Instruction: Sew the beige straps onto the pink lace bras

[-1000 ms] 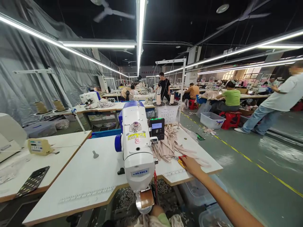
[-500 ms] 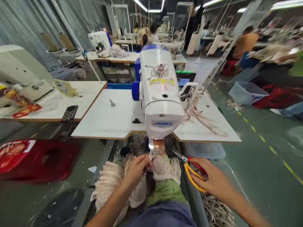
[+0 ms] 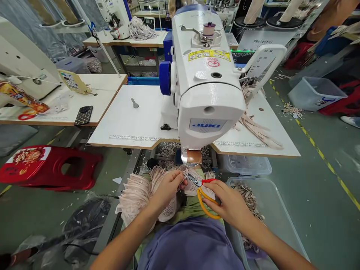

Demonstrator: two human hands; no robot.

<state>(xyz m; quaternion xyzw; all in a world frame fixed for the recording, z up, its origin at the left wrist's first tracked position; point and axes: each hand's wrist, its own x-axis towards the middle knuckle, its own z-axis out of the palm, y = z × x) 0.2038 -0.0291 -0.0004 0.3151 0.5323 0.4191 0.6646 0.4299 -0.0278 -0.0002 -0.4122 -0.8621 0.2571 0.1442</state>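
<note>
My right hand grips a pair of scissors with one red and one orange handle. Their blades reach leftward to the fingertips of my left hand, which is closed in a pinch on a pale pink lace piece. Most of what the left fingers pinch is hidden behind them. Over my lap, beside the left forearm, hangs a bunched stack of the same lace. Just above both hands is the sewing machine's end, under its white head.
A white sewing table spreads around the machine, with pale strips lying on its right side. At my right a clear bin holds fabric scraps. A red stool stands at left on the floor.
My right hand has moved left with the scissors, bringing the blades to my left fingertips. The camera view has tilted down and come closer to the machine.
</note>
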